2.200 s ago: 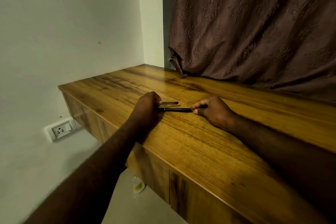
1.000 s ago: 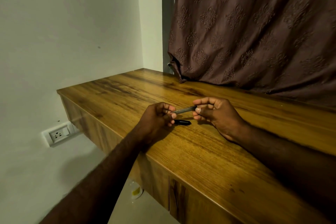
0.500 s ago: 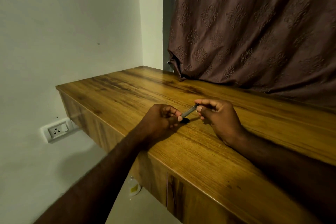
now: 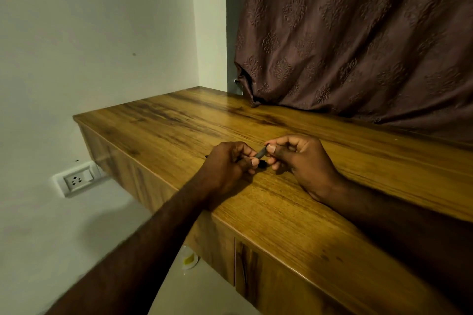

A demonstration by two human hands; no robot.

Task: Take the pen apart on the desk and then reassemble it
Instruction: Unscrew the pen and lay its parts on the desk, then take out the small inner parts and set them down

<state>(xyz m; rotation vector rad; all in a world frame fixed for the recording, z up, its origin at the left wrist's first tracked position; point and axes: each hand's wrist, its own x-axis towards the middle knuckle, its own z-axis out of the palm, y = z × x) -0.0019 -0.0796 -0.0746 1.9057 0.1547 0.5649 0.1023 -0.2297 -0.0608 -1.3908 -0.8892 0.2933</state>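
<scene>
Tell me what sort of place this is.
Probably a room in a home, perhaps a bedroom or study: a wooden desk, a patterned brown curtain behind it, and a wall socket.

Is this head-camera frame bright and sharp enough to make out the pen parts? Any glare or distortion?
Head view: dim warm light, yet the slim grey pen piece pinched between the left hand and right hand reads clearly; head view: the small black part beneath sits in their shadow, shape unclear; head view: only soft sheen on the brown wooden desk, wide-angle stretch swells the forearms.
</scene>
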